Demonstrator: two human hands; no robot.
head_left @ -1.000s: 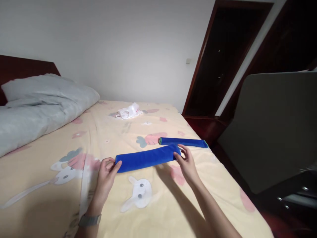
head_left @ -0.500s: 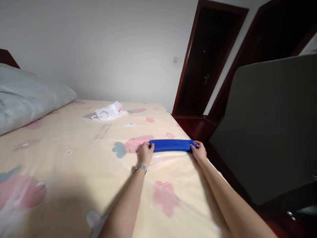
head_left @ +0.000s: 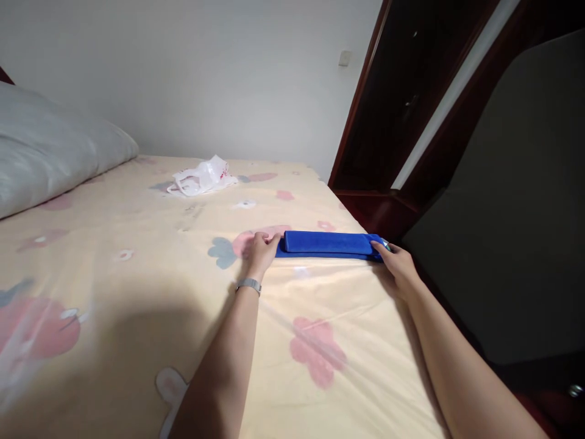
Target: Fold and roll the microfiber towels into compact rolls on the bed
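A long, narrow folded blue cloth [head_left: 329, 242] lies across the bed near its right edge, its layers stacked and slightly offset at the left end. My left hand [head_left: 264, 251], with a metal band on the wrist, is closed on the lower layer at that left end. At the opposite end, my right hand [head_left: 397, 263] pinches the cloth, thumb on top and the other fingers behind it. A small pale and greenish bit shows beside the right fingers; what it is I cannot make out.
Under the cloth is a cream bed sheet [head_left: 256, 341] with pink and grey prints. A crumpled white plastic bag [head_left: 203, 177] lies farther back. A grey pillow or quilt [head_left: 59, 146] rests at the left. Beyond the right bed edge stand a dark panel [head_left: 516, 231] and a dark door [head_left: 411, 91].
My hands have spread farther apart along the blue cloth, which now looks longer, with its left-end layers offset. The view has tilted down and shifted slightly.
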